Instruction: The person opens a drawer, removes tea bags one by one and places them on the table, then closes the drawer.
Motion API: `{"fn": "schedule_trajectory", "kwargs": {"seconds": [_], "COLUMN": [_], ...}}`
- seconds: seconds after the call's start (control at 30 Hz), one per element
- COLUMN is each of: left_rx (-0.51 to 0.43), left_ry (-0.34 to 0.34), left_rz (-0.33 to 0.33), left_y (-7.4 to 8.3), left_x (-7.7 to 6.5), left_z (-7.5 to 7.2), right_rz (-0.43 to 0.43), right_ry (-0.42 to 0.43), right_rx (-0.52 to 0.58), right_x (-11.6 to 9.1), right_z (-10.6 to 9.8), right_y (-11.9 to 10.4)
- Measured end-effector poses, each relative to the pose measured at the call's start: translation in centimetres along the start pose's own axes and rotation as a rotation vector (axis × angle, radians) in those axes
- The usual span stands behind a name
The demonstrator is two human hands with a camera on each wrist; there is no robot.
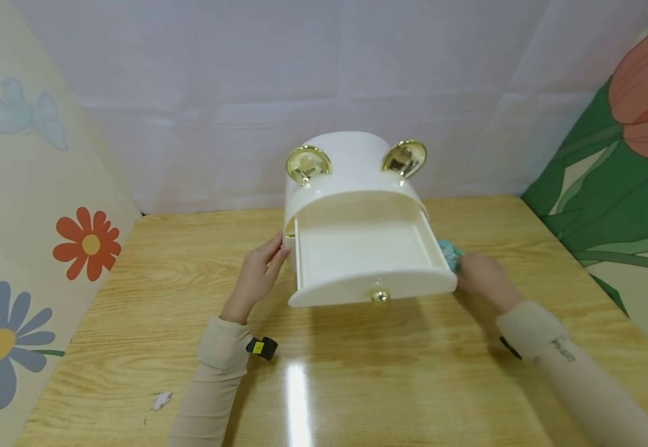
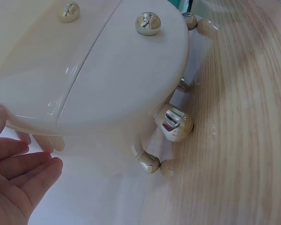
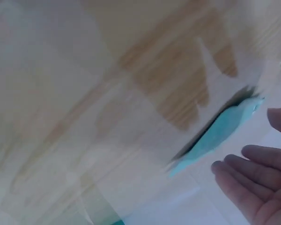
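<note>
A glossy white organizer box [image 1: 351,149] with two gold round ears stands at mid-table. Its drawer [image 1: 365,245] is pulled out toward me, with a gold knob on the front. My left hand [image 1: 259,270] is at the box's left side, fingertips right at its wall. In the left wrist view, the fingers of that hand [image 2: 23,173] are lightly bent beside the rounded front. My right hand [image 1: 486,279] is to the right of the drawer, next to a crumpled teal item [image 1: 449,254]. From the right wrist, the teal item [image 3: 215,133] lies on the table just past relaxed fingertips.
Gold ball feet [image 2: 175,124] hold the box up off the wooden table [image 1: 178,248]. A small white scrap [image 1: 161,400] lies at the front left. Behind hangs a pale curtain [image 1: 234,105], and panels painted with flowers flank the table.
</note>
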State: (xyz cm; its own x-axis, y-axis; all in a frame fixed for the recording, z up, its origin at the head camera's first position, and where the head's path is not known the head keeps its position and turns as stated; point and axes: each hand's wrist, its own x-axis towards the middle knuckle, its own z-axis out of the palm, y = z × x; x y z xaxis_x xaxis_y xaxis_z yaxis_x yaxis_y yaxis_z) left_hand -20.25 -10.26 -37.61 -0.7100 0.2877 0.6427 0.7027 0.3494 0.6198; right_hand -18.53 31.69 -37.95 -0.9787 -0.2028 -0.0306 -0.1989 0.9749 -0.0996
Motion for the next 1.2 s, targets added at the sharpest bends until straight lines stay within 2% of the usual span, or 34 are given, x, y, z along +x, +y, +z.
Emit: {"fn": "schedule_trajectory", "kwargs": {"seconds": [0.17,0.27,0.47,0.67,0.73,0.8,0.97,1.07,1.2], "left_rx": [0.015,0.017,0.016,0.022,0.026,0.031,0.028,0.016,0.008], "left_ry": [-0.01,-0.011,0.003,-0.003,-0.013,-0.019,-0.009,-0.003,-0.009], "left_rz": [-0.011,-0.018,-0.02,-0.026,-0.031,-0.034,-0.036,-0.034,-0.038], "left_y": [0.1,0.1,0.1,1.4,1.3,2.1,1.9,0.2,0.1], "left_x": [0.0,0.1,0.1,0.3,0.3,0.4,0.3,0.1,0.1], "left_z": [0.0,0.0,0.0,-0.1,-0.1,-0.4,-0.4,0.1,0.1], "right_rz": [-0.01,-0.021,-0.088,-0.17,-0.197,-0.221,-0.281,-0.332,-0.376], "right_ry": [0.073,0.151,0.394,0.587,0.631,0.671,0.734,0.789,0.849], "right_rx": [0.005,0.034,0.067,0.075,0.079,0.08,0.081,0.09,0.099], "right_x": [-0.8,-1.3,-2.2,-3.2,-3.6,-3.9,-4.6,-5.1,-5.8], "right_z": [-0.8,-1.6,-3.1,-4.4,-4.9,-5.4,-6.6,-7.3,-8.1], "right_y": [-0.3,-0.6,-1.3,-2.4,-2.9,-3.4,-4.5,-5.2,-6.1]}}
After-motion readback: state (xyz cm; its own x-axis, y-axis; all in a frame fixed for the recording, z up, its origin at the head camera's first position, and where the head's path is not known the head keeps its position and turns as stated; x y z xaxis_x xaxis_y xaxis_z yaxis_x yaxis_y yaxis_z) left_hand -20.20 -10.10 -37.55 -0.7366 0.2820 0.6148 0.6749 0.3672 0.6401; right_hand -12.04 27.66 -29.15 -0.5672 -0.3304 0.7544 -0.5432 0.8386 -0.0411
